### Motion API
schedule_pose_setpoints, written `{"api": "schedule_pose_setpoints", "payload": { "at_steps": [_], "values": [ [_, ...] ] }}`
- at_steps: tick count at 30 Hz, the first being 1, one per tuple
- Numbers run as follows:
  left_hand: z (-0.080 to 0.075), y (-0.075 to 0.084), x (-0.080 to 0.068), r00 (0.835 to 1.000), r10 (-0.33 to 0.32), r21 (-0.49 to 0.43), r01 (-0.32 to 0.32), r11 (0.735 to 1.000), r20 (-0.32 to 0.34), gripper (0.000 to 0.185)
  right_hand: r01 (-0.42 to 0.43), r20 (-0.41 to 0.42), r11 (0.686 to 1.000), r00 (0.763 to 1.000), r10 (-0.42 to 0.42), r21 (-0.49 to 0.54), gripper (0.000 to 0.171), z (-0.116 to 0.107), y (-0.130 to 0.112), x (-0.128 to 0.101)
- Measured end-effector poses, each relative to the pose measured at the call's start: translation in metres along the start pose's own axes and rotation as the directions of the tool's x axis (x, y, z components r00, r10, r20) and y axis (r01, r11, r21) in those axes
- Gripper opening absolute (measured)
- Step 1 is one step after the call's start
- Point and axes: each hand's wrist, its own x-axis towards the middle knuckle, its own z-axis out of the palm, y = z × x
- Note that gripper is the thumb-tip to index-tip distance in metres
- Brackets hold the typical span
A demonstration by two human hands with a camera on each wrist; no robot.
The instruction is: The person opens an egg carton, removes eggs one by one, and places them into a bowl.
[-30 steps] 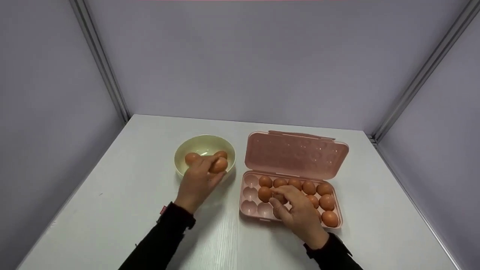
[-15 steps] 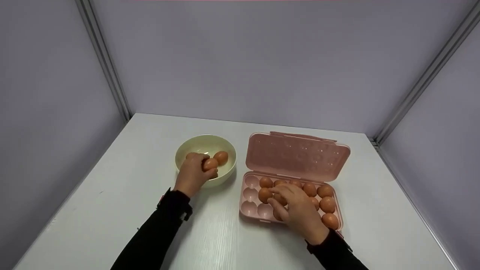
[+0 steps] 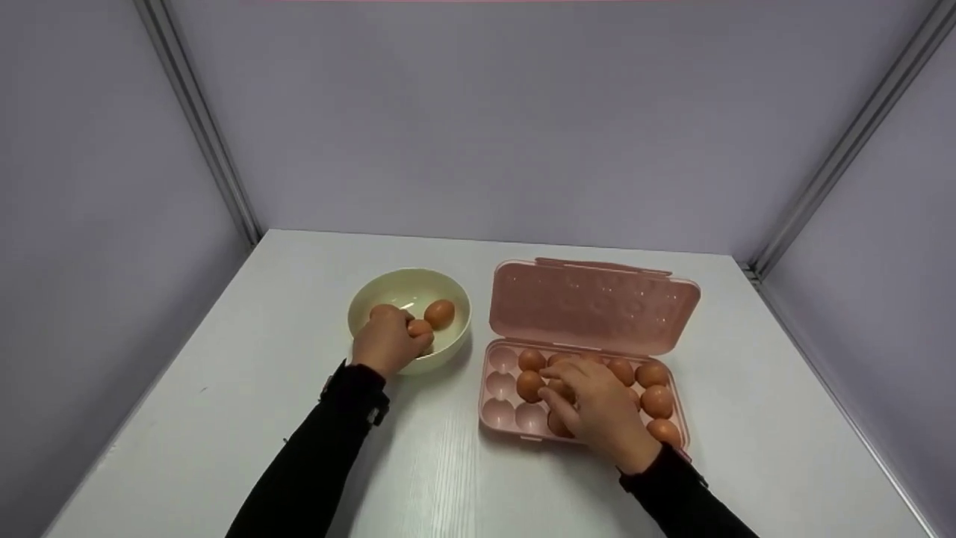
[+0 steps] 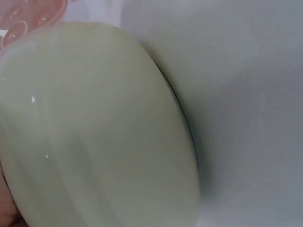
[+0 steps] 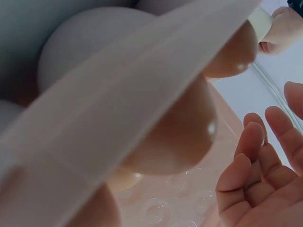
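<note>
In the head view, my left hand reaches into a pale green bowl, its fingers curled round a brown egg. Another egg lies to its right in the bowl, and one more is partly covered by the hand. Over the open pink egg carton hovers my right hand, thumb and fingers apart. Nothing sits between those fingers in the right wrist view. Beneath that hand some eggs in the carton are hidden. The left wrist view is filled by the bowl's outside.
The carton's raised lid leans back behind the egg rows. Its left column of cups is vacant, and several eggs fill the right side. Grey panels enclose the white table at the back and sides.
My left hand has shifted slightly left and lower into the bowl, with an egg at its fingers. The right hand stays over the carton with its fingers a little more spread.
</note>
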Motion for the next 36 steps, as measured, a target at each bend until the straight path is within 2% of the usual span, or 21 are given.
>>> {"api": "schedule_pose_setpoints", "payload": {
  "at_steps": [4,8,15,18,20,21,22,23,24,26,28,29,31,33,36],
  "values": [
    [-0.004,0.003,0.002,0.999,-0.037,-0.001,0.037,0.999,0.007,0.025,0.015,0.022,1.0,1.0,-0.015,-0.009,0.023,0.0,0.002,0.001],
    [-0.006,0.001,0.001,0.999,-0.043,-0.001,0.043,0.999,0.018,0.035,0.039,0.032,0.999,0.999,-0.039,-0.01,0.022,0.001,0.001,0.001],
    [-0.006,-0.004,0.004,0.998,-0.046,0.03,0.045,0.999,0.036,0.034,0.019,0.032,1.0,0.999,-0.019,0.0,0.023,-0.004,0.002,0.003],
    [-0.007,-0.006,0.003,1.0,-0.003,0.061,0.003,0.998,0.001,0.043,0.018,0.028,1.0,0.999,-0.019,0.017,0.024,-0.004,0.003,0.006],
    [-0.007,-0.007,-0.001,0.995,0.07,0.081,-0.064,0.995,-0.072,0.049,0.012,0.038,1.0,0.999,-0.012,0.02,0.023,-0.004,0.002,0.007],
    [-0.006,-0.006,-0.003,0.986,0.116,0.089,-0.106,0.99,-0.123,0.049,0.013,0.049,1.0,0.999,-0.013,0.013,0.024,-0.004,0.001,0.008],
    [-0.006,-0.005,-0.006,0.969,0.168,0.098,-0.152,0.983,-0.18,0.047,0.018,0.062,1.0,0.998,-0.018,0.002,0.025,-0.003,0.0,0.009],
    [-0.005,-0.003,-0.011,0.945,0.222,0.108,-0.201,0.974,-0.24,0.045,0.028,0.081,1.0,0.996,-0.027,-0.012,0.023,-0.002,-0.001,0.01],
    [-0.004,0.0,-0.015,0.912,0.279,0.108,-0.258,0.96,-0.3,0.042,0.042,0.101,0.999,0.994,-0.039,-0.026,0.023,0.0,-0.002,0.011],
    [-0.002,0.008,-0.027,0.836,0.381,0.099,-0.374,0.922,-0.395,0.034,0.073,0.142,0.996,0.988,-0.065,-0.056,0.023,0.004,-0.005,0.013],
    [0.001,0.018,-0.04,0.763,0.464,0.094,-0.476,0.874,-0.45,0.03,0.095,0.182,0.992,0.98,-0.079,-0.081,0.024,0.009,-0.008,0.014],
    [0.002,0.023,-0.047,0.735,0.497,0.086,-0.52,0.85,-0.461,0.028,0.099,0.201,0.991,0.976,-0.079,-0.088,0.022,0.012,-0.009,0.014],
    [0.006,0.033,-0.063,0.704,0.541,0.064,-0.582,0.811,-0.46,0.024,0.102,0.219,0.988,0.973,-0.075,-0.116,0.022,0.017,-0.011,0.013],
    [0.01,0.04,-0.078,0.689,0.567,0.044,-0.617,0.785,-0.452,0.023,0.115,0.225,0.985,0.971,-0.084,-0.13,0.021,0.021,-0.013,0.012],
    [0.016,0.051,-0.097,0.683,0.588,0.006,-0.65,0.76,-0.434,0.019,0.138,0.201,0.978,0.974,-0.105,-0.155,0.021,0.026,-0.015,0.011]
  ]
}}
